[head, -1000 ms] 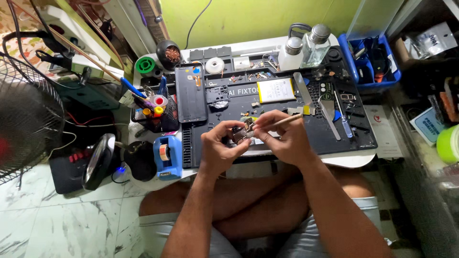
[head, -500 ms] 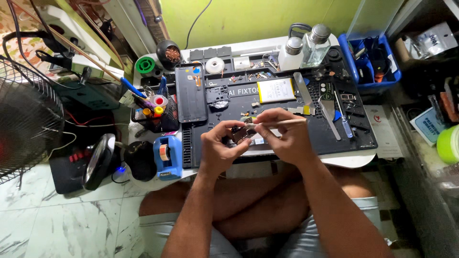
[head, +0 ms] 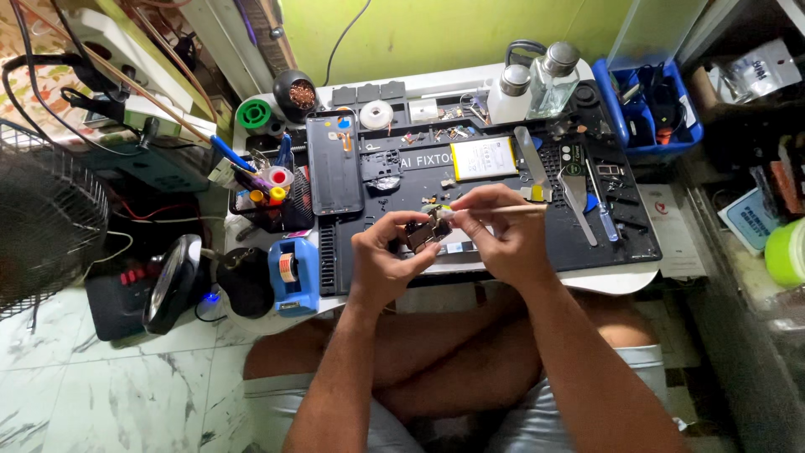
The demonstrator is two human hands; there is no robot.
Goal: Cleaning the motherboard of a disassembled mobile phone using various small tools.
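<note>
Black matting covers the surface (head: 587,252), and just above its near edge, at frame centre, the left hand (head: 381,256) pinches a small dark part (head: 426,231) between thumb and fingertips. The right hand (head: 503,235) has its fingers pressed together around a thin stick (head: 511,208), whose pale tip meets the part. Held in the air with little support, the part could slip if the stick pushes too hard, and it would likely drop among the loose bits on the mat or onto the lap below. A phone shell (head: 334,164) and battery (head: 483,158) lie further up the frame.
</note>
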